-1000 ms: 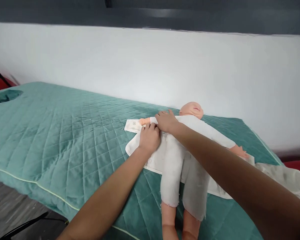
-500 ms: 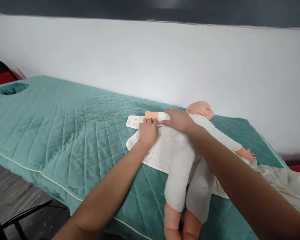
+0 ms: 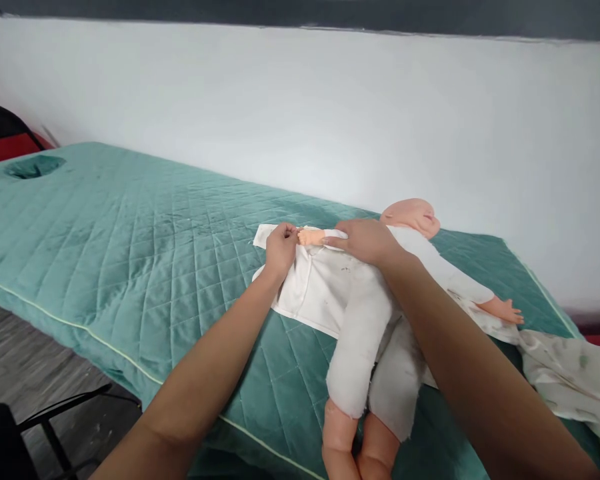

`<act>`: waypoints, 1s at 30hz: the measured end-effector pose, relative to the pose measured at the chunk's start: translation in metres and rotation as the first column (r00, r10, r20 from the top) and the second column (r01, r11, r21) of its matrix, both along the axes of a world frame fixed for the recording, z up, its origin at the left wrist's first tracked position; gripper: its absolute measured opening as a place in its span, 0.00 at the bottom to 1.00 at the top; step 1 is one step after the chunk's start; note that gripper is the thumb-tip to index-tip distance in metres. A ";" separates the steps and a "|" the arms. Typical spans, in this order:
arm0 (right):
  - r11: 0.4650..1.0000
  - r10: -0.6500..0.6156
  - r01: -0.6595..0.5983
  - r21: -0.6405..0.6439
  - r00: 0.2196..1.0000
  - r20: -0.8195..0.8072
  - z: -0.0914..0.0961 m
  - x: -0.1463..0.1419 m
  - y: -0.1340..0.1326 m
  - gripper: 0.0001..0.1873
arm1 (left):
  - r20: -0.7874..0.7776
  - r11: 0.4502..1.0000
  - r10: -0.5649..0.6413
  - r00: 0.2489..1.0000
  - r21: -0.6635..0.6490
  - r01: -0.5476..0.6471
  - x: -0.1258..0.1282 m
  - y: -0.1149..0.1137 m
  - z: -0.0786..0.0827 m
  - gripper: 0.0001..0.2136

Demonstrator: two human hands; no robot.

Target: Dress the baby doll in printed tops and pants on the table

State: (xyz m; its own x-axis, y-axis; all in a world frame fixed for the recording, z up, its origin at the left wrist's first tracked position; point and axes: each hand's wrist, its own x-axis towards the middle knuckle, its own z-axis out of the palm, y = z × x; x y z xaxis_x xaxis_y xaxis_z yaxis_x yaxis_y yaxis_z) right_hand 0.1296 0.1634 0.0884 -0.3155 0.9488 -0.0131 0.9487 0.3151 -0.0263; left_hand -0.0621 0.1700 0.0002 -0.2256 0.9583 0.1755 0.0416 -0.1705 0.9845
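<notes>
Left hand [image 3: 281,250] now beside doll's fist [image 3: 311,237], label on sleeve [image 3: 263,235] hidden

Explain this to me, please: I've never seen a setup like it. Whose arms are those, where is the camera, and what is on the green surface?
There is no machine at work here: these are a person's own bare hands. The camera is worn on that person's head, looking forward and down, so both arms reach in from the bottom.

On the quilted green cover lies a doll on its back, with a white garment spread under it. A crumpled, pale patterned cloth lies at the right.

The right hand holds the doll's arm. The left hand is bent beside the doll's hand; whether it pinches any cloth, I can't tell.
</notes>
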 end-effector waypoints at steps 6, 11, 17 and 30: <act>0.999 0.018 -0.022 0.043 0.995 0.097 -0.006 -0.003 0.000 0.31 | -0.030 0.998 0.025 0.999 0.064 -0.023 0.004 -0.008 0.005 0.08; 0.998 0.031 -0.040 0.051 0.987 0.156 -0.013 -0.013 0.001 0.29 | -0.251 0.985 -0.083 0.964 0.123 0.117 0.015 -0.019 0.007 0.08; 0.995 0.014 -0.025 0.094 0.993 0.118 -0.019 -0.021 0.004 0.25 | -0.562 0.969 -0.075 0.824 0.155 0.194 0.020 -0.020 0.003 0.11; 0.752 -0.251 0.543 0.374 0.760 -0.599 -0.016 0.080 -0.061 0.19 | -0.927 0.979 0.070 0.369 -0.008 -0.205 0.013 -0.038 0.009 0.18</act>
State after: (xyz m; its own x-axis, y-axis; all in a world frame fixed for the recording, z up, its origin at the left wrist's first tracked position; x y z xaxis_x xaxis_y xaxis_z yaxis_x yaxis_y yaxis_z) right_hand 0.2099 0.1025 0.0721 0.2704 0.8009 0.5342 0.8828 0.0151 -0.4695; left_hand -0.0496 0.1315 0.0094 -0.1210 0.9559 0.2676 0.9426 0.0262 0.3328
